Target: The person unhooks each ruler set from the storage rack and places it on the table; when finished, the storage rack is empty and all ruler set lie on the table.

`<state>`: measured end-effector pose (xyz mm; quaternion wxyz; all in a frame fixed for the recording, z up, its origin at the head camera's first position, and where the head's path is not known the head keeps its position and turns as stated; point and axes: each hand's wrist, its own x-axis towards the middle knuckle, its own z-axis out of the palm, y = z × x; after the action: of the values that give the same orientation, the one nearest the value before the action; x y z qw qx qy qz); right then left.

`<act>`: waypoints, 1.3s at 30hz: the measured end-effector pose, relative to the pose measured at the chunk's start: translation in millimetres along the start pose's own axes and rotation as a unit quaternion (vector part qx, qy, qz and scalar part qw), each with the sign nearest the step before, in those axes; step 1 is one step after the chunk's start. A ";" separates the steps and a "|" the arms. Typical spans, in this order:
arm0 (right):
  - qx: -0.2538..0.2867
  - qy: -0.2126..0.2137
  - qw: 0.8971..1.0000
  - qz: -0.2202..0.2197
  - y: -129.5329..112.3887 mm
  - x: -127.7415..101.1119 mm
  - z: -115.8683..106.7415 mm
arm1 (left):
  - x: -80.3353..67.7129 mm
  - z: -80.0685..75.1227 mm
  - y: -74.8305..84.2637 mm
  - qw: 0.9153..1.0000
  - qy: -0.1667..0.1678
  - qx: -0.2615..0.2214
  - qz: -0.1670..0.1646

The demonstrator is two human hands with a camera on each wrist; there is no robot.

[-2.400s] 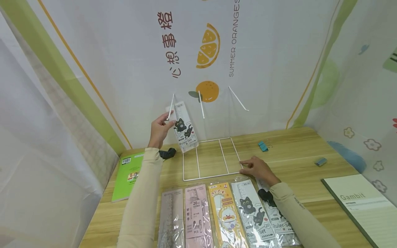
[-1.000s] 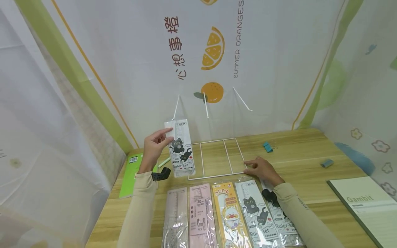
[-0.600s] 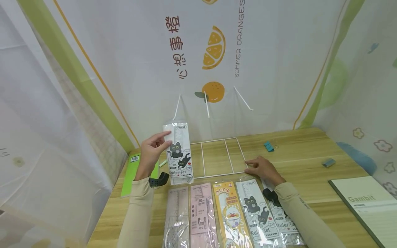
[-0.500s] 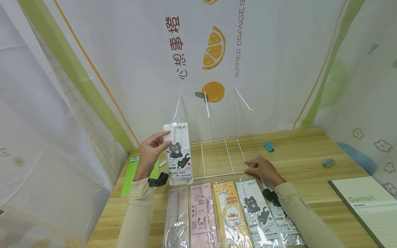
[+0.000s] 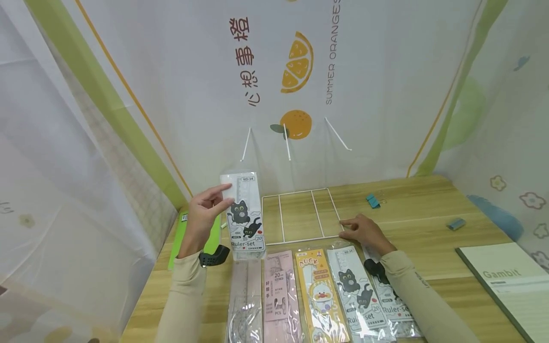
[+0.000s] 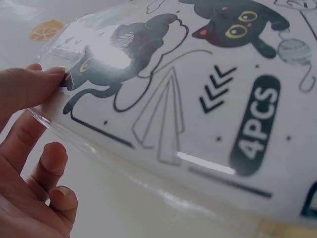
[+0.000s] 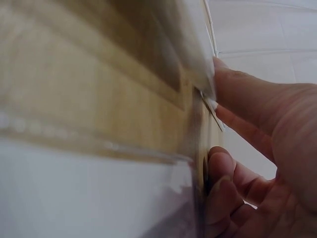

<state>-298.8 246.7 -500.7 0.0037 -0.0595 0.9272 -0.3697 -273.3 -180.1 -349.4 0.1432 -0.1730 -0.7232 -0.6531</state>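
Note:
My left hand (image 5: 205, 210) pinches the top of a cat-print ruler-set pack (image 5: 245, 220) and holds it upright over the table's left part, left of the white wire rack (image 5: 296, 215). The left wrist view shows my fingers (image 6: 30, 88) on the pack's (image 6: 198, 99) clear edge. My right hand (image 5: 362, 229) rests on the rack's front right corner; up close, its fingers (image 7: 252, 106) touch the wire. Three white hooks (image 5: 285, 141) stick out from the rack's upright back. Several more ruler packs (image 5: 319, 295) lie side by side at the front.
A green book (image 5: 185, 233) lies at the far left. A "Gambit" notebook (image 5: 508, 281) sits at the right front. A teal binder clip (image 5: 373, 201) and a small grey-blue eraser (image 5: 455, 223) lie on the wooden table (image 5: 429, 247). Printed cloth walls enclose three sides.
My left hand has brought the cat ruler-set pack down and toward me, away from the left hook. My right hand has stayed on the rack's corner.

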 end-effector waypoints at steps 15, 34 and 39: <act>0.005 -0.005 1.000 -0.015 -3.9 -2.3 -5.8 | -111.8 -60.8 -38.9 0.954 0.024 0.104 -0.280; -0.006 -0.006 1.000 -0.006 -2.1 -7.1 -4.9 | -149.3 -77.3 -74.5 0.917 0.002 0.208 -0.342; -0.007 -0.005 1.000 -0.007 -1.8 -6.1 -5.8 | -147.3 -73.9 -76.9 0.909 -0.024 0.286 -0.301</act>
<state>-292.8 250.1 -495.4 0.0052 -0.0682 0.9292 -0.3632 -175.9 -269.6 -474.2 -0.0344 0.0860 -0.9000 -0.4260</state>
